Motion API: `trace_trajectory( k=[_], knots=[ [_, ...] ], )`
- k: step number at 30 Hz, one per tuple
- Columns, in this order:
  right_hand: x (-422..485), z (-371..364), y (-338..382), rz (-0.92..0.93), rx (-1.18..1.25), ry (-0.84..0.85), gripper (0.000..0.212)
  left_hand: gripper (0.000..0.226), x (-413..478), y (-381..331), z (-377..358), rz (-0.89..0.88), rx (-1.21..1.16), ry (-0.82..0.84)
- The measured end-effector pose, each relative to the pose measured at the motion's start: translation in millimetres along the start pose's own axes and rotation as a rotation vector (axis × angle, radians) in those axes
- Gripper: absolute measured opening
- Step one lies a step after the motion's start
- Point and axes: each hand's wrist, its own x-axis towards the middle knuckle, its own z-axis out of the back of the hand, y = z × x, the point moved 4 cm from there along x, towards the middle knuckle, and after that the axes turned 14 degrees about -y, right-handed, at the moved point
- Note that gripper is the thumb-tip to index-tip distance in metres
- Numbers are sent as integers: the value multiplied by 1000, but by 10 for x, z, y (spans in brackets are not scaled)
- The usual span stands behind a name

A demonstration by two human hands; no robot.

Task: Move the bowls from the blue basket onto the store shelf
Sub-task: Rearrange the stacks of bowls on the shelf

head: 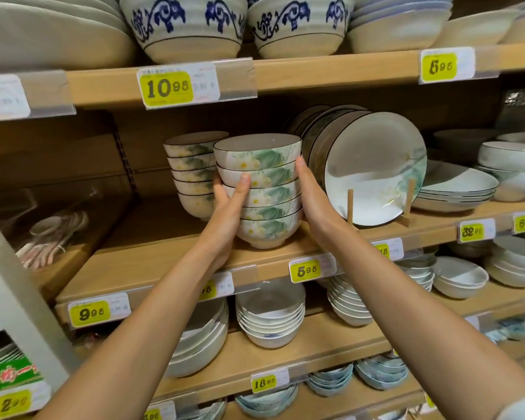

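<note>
A stack of several white bowls with green leaves and yellow flowers [264,189] stands on the wooden store shelf [152,256], near its front edge. My left hand [229,210] presses against the stack's left side, fingers curled around it. Flat against the stack's right side lies my right hand [311,198]. A second stack of the same bowls [191,171] stands just behind and to the left. The blue basket is out of view.
Upright plates [373,168] lean in a wooden rack right beside my right hand. More plates and bowls [455,183] fill the shelf to the right. The upper shelf edge [315,71] hangs above the stack. Spoons [52,234] lie at the left. Lower shelves hold more bowls.
</note>
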Motion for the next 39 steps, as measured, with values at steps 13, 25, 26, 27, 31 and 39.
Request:
trace_trajectory(
  k=[13, 25, 26, 27, 31, 39],
  knots=[
    [-182, 147, 95, 81, -124, -145, 71, 83, -14, -134, 214, 16, 102, -56],
    [-39, 82, 990, 358, -508, -270, 51, 74, 895, -21, 1070, 311, 96, -284],
    [23, 45, 1029, 315, -588, -220, 38, 74, 940, 5, 1023, 281, 126, -217],
    [76, -6, 1074, 292, -663, -161, 23, 76, 981, 9, 983, 241, 146, -170],
    [247, -231, 1240, 236, -945, 44, 25, 76, 1123, 25, 953, 185, 144, -57],
    [359, -355, 1211, 108, -1115, 311, 29, 117, 1204, 175, 702, 186, 196, 78]
  ],
)
